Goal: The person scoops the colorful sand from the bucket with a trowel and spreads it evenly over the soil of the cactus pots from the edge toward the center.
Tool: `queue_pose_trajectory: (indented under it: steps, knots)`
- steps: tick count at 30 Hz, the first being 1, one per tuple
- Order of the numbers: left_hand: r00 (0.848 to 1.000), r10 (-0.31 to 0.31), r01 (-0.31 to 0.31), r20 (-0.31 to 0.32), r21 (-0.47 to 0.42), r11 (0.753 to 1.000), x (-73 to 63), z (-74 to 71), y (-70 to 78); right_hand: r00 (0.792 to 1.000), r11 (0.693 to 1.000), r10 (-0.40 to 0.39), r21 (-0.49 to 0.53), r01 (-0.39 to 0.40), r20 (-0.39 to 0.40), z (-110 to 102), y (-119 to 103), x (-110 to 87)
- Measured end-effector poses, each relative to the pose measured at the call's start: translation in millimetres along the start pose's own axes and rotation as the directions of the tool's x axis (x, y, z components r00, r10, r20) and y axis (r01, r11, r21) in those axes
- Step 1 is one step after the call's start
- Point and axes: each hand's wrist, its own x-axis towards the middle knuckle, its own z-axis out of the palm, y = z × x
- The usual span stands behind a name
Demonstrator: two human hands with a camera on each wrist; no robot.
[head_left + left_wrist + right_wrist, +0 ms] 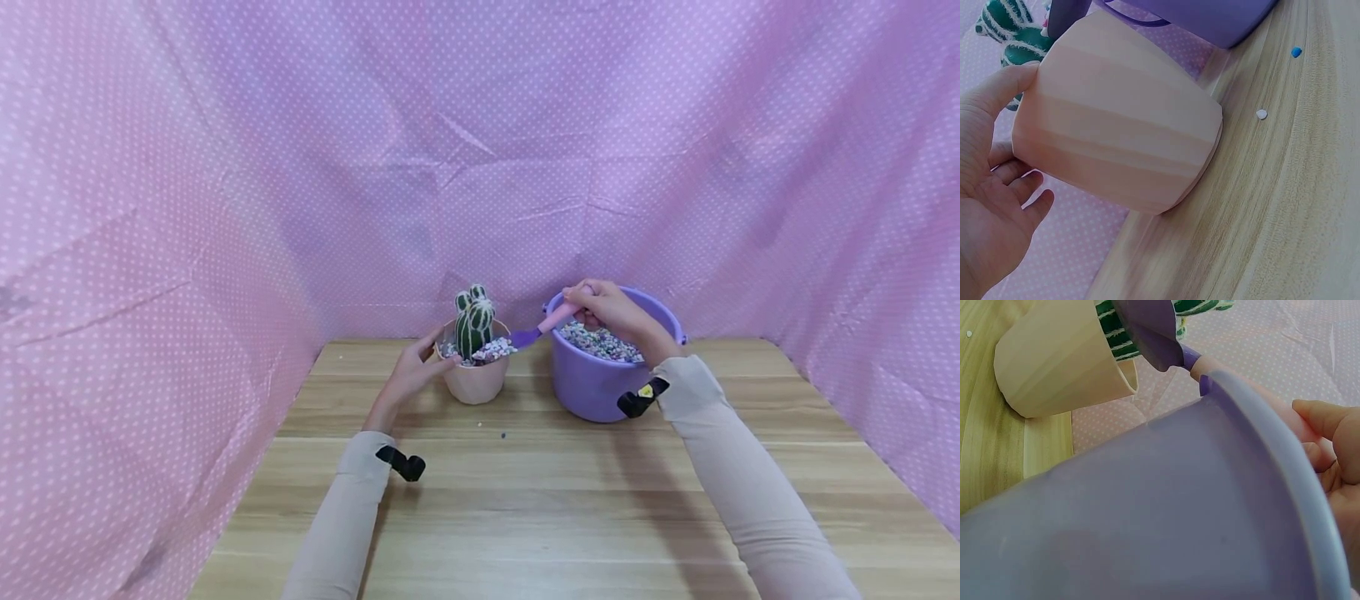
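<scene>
A cactus [472,332] with several green, white-ribbed stems stands in a pale peach plant pot [476,385]. My left hand [411,368] grips the pot's near-left rim, the thumb on the rim and the other fingers round the side. With my right hand [617,315] I hold a small trowel [558,317] by its pink handle. Its purple blade [1150,331] carries small pale pebbles [495,349] and is over the pot's right rim, beside the cactus. Under my right hand is a purple bucket [588,385] holding multicoloured pebbles [600,343].
Pot and bucket stand side by side near the back of the wooden table [525,517]. A white pebble [1261,114] and a blue pebble [1296,52] lie loose in front of the pot. Pink dotted cloth [510,167] hangs behind and at both sides.
</scene>
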Motion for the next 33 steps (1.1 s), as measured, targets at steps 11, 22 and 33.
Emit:
queue_pose_trajectory:
  steps: [11,22,33]
  knots:
    - [0.999,0.034,-0.034,-0.018,-0.007,0.999,-2.2,0.7,-2.3,1.000,1.000,0.004,-0.008,-0.004,-0.003,5.3,1.5,2.9]
    - [0.999,0.032,-0.032,-0.007,0.011,0.999,1.4,-2.0,-2.0,1.000,1.000,0.003,-0.010,-0.003,0.009,5.1,0.4,2.0]
    - [1.000,-0.015,0.015,0.002,-0.004,1.000,1.0,-5.5,-0.2,1.000,1.000,0.002,-0.009,-0.003,-0.009,2.7,-0.3,-0.5]
